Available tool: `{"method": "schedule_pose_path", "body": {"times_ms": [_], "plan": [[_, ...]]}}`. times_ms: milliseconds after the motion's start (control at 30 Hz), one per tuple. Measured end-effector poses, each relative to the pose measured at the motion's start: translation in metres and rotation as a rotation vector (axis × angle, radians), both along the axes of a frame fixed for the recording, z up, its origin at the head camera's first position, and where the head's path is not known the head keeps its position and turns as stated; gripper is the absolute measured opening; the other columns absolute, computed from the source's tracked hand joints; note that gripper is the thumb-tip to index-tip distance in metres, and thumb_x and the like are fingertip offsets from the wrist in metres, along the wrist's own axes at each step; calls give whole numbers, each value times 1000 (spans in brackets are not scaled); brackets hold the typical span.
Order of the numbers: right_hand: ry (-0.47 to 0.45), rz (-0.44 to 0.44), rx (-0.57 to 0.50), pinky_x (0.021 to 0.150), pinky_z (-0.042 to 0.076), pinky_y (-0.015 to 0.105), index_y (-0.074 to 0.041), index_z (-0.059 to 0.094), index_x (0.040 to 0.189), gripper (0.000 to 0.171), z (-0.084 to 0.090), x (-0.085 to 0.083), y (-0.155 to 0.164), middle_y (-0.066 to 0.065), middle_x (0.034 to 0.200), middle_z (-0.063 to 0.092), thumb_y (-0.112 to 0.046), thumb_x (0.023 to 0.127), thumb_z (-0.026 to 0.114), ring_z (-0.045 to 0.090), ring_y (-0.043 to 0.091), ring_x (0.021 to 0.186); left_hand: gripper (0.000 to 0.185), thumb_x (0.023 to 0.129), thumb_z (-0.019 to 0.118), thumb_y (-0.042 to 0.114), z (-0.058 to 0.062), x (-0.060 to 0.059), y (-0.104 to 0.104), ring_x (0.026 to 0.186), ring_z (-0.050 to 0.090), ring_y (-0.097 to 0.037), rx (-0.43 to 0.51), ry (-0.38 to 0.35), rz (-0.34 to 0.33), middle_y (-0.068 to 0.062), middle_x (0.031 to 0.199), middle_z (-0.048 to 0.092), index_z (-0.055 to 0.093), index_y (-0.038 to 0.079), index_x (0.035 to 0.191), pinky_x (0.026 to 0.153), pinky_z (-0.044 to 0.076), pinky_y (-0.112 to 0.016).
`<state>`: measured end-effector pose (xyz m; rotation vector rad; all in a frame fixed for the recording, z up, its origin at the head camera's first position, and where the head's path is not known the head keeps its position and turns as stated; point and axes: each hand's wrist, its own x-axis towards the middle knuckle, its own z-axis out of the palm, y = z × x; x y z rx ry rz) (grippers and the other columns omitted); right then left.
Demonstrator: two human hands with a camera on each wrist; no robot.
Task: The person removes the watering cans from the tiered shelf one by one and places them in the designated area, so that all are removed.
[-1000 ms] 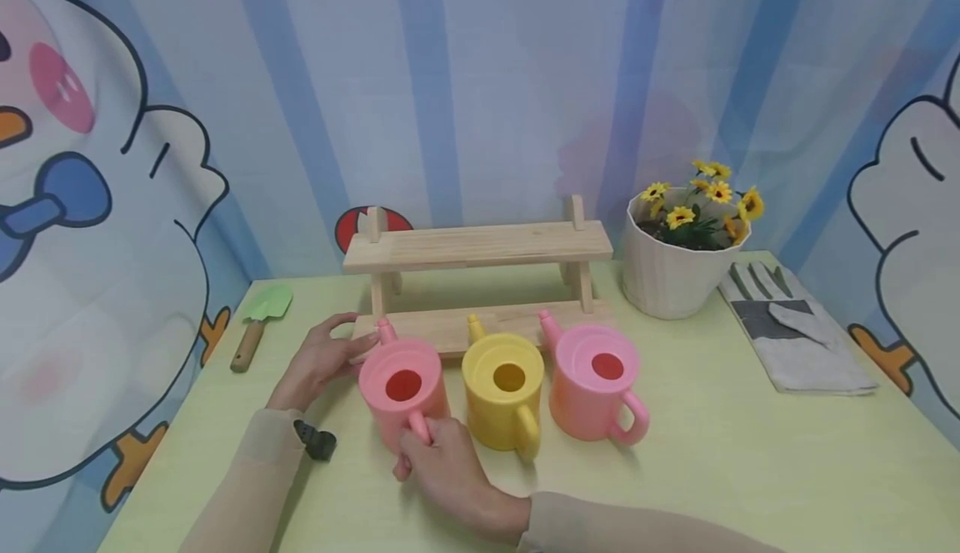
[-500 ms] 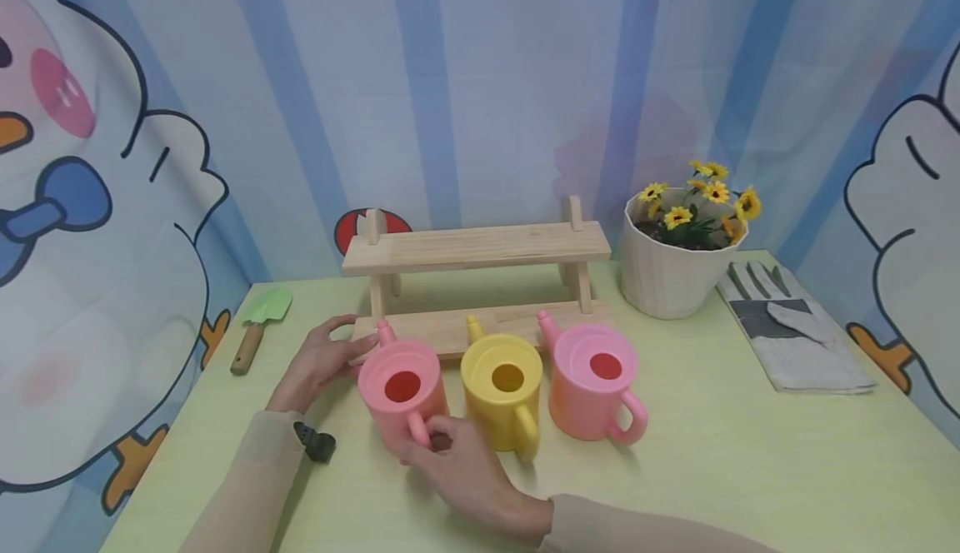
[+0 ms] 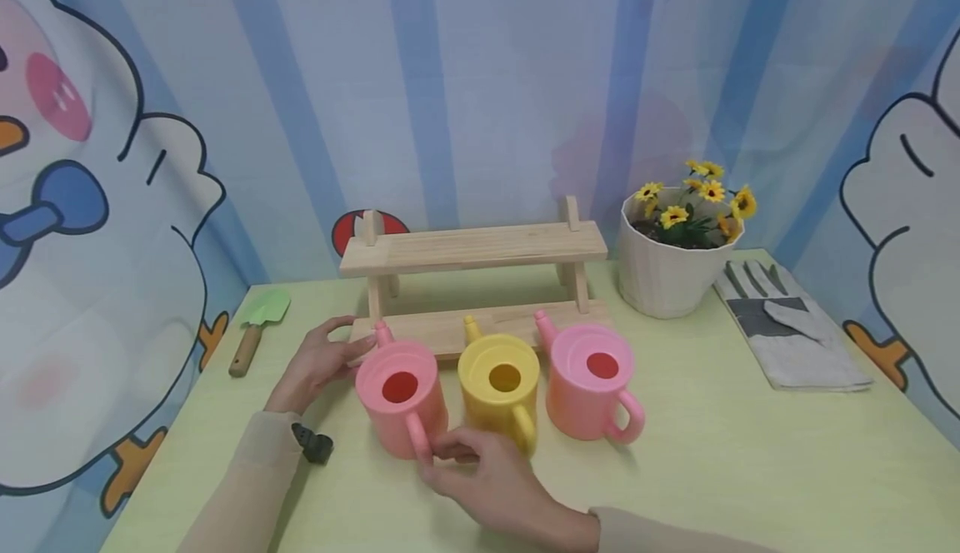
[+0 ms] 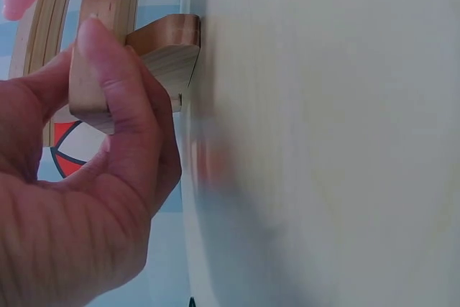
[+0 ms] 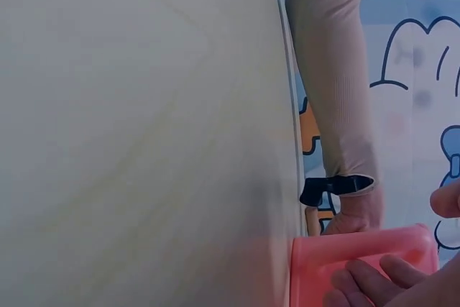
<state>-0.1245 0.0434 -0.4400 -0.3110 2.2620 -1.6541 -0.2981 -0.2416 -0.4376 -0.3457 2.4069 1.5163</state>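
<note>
My left hand [image 3: 318, 363] pinches the left end of the lower board of a two-tier wooden plant stand [image 3: 472, 249]. In the left wrist view, thumb and fingers grip the board end [image 4: 90, 95]. Three watering cans stand in a row in front: a coral pink one [image 3: 401, 403] at left, a yellow one [image 3: 498, 378] in the middle, a brighter pink one [image 3: 591, 382] at right. Their spouts point toward the stand. My right hand [image 3: 502, 482] is beside the coral pink can's handle, fingers loosely bent and not wrapped round it; its fingertips overlap the handle's lower end.
A white pot [image 3: 671, 278] with yellow flowers stands right of the plant stand. Grey-and-white gloves [image 3: 791, 328] lie at the far right. A small green trowel [image 3: 258, 328] with a wooden handle lies at left. A printed curtain [image 3: 495, 78] hangs behind the table [image 3: 712, 470].
My right hand has let go of the coral pink watering can's handle and moved a little to the right. The left hand and the cans stay where they were.
</note>
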Motion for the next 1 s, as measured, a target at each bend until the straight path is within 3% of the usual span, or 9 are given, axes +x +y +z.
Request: {"method": "schedule_pose_path", "body": {"times_ms": [167,400,467,600,700,833,900,1000], "plan": [[-42,57,4,107,61,51,-20,77,125,28,5,6,14,-2,127,78,-30,99,80,71,24,125,91,103,76,43,2,2,-2,86,72,-13,-19,-3,6,-25,158,52,26,12,173,82,61,-22],[82,82,-29,99,57,28,-17,78,124,27,15,19,36,2,123,81,-33,102,76,73,10,114,92,102,76,47,4,6,-4,82,74,-13,-70,-21,26,-25,155,55,28,13,173,81,61,-22],[126,76,-42,100,57,27,-17,78,125,27,19,22,43,4,123,82,-32,103,76,73,7,113,94,101,76,50,4,8,-5,83,74,-14,-95,-25,34,-24,152,58,29,12,172,87,62,-26],[204,47,-59,102,57,26,-18,78,125,25,29,28,59,2,121,81,-30,103,76,72,4,110,96,99,75,58,5,12,-8,91,76,-18,-165,-39,47,-23,146,63,32,10,171,109,59,-47],[302,8,-84,101,59,25,-18,78,123,20,37,30,72,0,118,81,-23,104,75,73,8,108,93,99,73,59,7,15,-10,99,75,-20,-209,-36,45,-22,145,64,35,9,169,114,56,-53],[485,-63,-83,96,63,26,-14,77,120,19,47,26,89,3,115,81,-10,102,75,75,12,103,88,99,73,57,9,20,-16,96,72,-22,-265,14,47,-23,138,66,41,8,165,92,63,-37],[560,-116,-56,92,64,24,-12,77,119,19,53,22,97,4,113,81,-6,101,76,74,9,99,87,99,74,57,11,23,-19,92,71,-22,-298,58,50,-24,135,67,44,8,163,79,60,-29],[671,-216,10,87,62,20,-10,78,117,21,61,11,112,4,110,81,0,99,76,72,2,96,85,98,74,57,13,27,-23,91,74,-25,-359,140,57,-26,134,69,47,7,161,71,56,-26]]}}
